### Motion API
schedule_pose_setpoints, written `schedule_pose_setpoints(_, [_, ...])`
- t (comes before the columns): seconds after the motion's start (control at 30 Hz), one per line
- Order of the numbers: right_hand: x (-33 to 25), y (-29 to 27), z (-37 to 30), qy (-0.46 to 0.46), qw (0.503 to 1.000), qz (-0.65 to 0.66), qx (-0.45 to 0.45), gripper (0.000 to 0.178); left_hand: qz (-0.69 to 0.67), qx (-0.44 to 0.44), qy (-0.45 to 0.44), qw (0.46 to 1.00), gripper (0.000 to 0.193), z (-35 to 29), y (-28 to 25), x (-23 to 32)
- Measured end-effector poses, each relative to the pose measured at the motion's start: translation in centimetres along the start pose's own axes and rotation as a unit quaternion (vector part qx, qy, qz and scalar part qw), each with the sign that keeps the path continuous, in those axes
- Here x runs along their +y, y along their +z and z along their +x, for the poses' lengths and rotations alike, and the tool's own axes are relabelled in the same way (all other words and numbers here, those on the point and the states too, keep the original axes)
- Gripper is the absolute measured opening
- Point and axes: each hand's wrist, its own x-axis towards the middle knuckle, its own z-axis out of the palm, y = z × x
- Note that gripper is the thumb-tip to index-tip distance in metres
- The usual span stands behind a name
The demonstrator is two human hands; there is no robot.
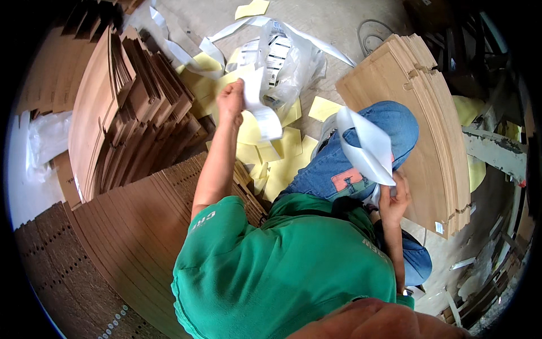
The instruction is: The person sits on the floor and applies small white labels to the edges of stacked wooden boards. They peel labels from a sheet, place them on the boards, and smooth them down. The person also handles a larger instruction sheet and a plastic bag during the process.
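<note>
My left hand (230, 103) is up at 11 o'clock, thumb and fingers pinching a white paper strip (266, 123) that hangs in a curl toward 5 o'clock from my grip. My right hand (395, 200), between 3 and 4 o'clock, grips the lower corner of a curled white sheet (367, 152), which stands up in front of my denim knee (402, 120). I can't tell whether these 2 pieces join.

As I judge it, the step in hand is handling the paper, 1 piece to each hand. The next move calls for a light pinch and some flattening, since both pieces curl and could fold over or crease.

Yellow papers (291, 144) lie scattered on the floor between my hands and out toward 12 o'clock. Also at 12 o'clock sits a clear plastic bag (307, 62) with printed sheets showing through, and a long white band (254, 21) arcs behind it. A stack of wooden panels (367, 79) leans between 2 and 3 o'clock, just beside my knee; stacked brown boards (90, 107) stand between 9 and 10 o'clock.
</note>
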Motion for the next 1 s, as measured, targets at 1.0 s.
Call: schedule_pose_setpoints(1.0, [17.1,2.8,-10.3,0.314,0.932,-0.125,-0.130,0.048,0.245,-0.338,0.223,0.881,0.026,-3.7,21.5,3.1])
